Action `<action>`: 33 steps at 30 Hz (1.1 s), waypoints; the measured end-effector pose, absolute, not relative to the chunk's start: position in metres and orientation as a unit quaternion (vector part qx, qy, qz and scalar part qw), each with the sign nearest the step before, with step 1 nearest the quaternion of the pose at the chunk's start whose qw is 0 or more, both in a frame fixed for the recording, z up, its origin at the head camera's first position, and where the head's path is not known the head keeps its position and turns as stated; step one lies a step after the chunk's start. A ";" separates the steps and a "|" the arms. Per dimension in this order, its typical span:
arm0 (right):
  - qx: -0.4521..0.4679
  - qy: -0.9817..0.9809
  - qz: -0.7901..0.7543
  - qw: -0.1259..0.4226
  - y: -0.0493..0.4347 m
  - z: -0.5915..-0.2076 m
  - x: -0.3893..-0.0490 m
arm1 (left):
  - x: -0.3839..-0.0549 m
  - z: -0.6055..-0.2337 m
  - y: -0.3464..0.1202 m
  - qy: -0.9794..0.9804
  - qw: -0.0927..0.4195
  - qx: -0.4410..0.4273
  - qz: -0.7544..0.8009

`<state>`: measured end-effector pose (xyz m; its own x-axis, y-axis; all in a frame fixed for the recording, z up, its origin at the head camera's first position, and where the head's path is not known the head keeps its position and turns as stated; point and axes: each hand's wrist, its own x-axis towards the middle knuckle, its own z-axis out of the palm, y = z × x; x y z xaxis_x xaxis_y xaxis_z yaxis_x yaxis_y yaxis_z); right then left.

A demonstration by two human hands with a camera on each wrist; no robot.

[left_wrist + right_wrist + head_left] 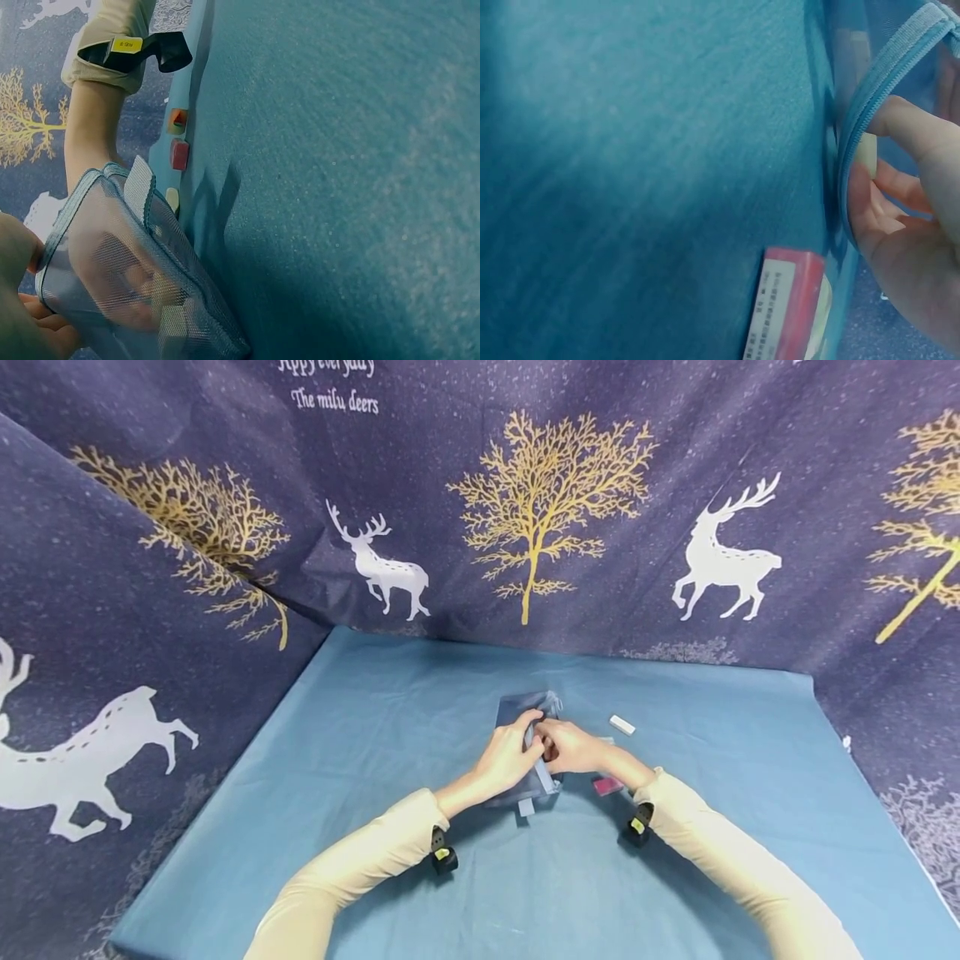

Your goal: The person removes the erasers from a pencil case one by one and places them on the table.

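Observation:
A blue mesh zipper pouch (512,710) lies between the hands, its zipped mouth spread apart. My left hand (504,758) grips the pouch at one edge of the opening; its fingers (52,324) show beside the mesh in the left wrist view. My right hand (572,748) reaches in through the mouth, past the zipper edge (855,124). Between its curled fingers and thumb is a small pale block (868,154), partly hidden by the zipper. Through the mesh, the left wrist view shows the right hand's fingers beside pale shapes too blurred to name.
On the blue tablecloth (405,710), a white block (622,724) lies right of the pouch. A red block with a white printed label (787,304) lies under the right wrist. An orange-and-red block (177,120) lies farther along. A pale fabric tab (526,807) sticks out from the pouch.

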<state>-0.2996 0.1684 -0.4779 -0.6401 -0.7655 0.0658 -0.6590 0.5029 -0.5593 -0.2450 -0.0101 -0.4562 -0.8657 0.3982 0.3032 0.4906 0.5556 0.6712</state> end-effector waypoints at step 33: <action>-0.398 0.865 -0.293 0.083 0.190 -0.471 -0.290 | -0.244 -0.457 -0.009 -0.884 0.051 -0.237 -0.400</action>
